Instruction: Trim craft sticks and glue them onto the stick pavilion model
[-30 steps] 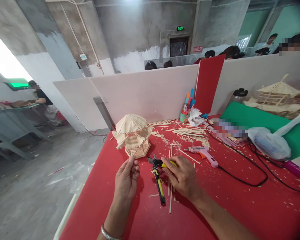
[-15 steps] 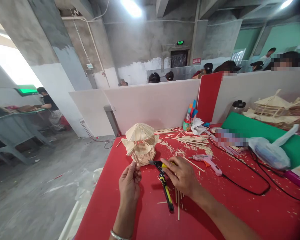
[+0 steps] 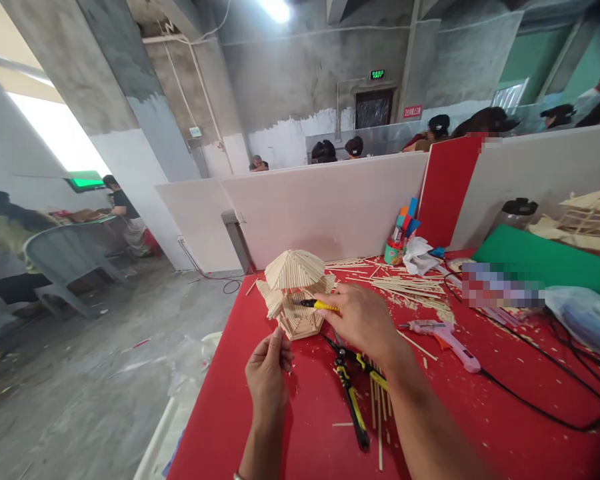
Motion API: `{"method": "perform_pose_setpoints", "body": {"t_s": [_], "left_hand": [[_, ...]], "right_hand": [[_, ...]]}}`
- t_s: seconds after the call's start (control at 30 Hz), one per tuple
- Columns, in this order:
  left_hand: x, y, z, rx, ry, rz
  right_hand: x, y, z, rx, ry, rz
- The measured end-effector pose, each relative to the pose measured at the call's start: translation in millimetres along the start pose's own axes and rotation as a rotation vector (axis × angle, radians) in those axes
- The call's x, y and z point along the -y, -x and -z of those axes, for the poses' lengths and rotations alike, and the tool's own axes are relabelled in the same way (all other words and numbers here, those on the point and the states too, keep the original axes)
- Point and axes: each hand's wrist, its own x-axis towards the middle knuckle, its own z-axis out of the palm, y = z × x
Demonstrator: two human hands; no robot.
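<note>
A small tiered pavilion model (image 3: 294,270), built of pale wooden sticks, stands on the red table. My right hand (image 3: 363,320) grips a yellow-handled utility knife (image 3: 326,306), its dark front end pointing left across the model's lower roof. Whether the blade touches the wood I cannot tell. Just in front of the model's base, my left hand (image 3: 270,367) is closed in a pinch; what sits between thumb and finger is too small to make out. Below my right hand lie spread black-and-yellow pliers (image 3: 351,393), beside several loose sticks (image 3: 380,427) partly hidden by my forearm.
A pink glue gun (image 3: 447,340) with a black cord lies to the right. Behind it are piled sticks (image 3: 405,287), a pen cup (image 3: 393,252) and crumpled tissue (image 3: 419,255). A white partition (image 3: 320,207) backs the table; several people sit beyond it.
My right hand has lifted the knife from beside the pliers up to the model's lower roof. My left hand keeps its pinch near the base. The view has shifted left.
</note>
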Motion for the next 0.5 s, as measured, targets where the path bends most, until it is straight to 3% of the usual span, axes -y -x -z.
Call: {"method": "perform_pose_setpoints", "body": {"t_s": [0.3, 0.5], "left_hand": [[6.1, -11.4, -9.2, -0.041, -0.168, -0.082], [8.8, -17.2, -8.2, -0.1, -0.217, -0.114]], "right_hand": [[11.5, -5.2, 15.5, 0.242, -0.059, -0.035], [10.6, -5.7, 11.6, 0.267, -0.046, -0.055]]}}
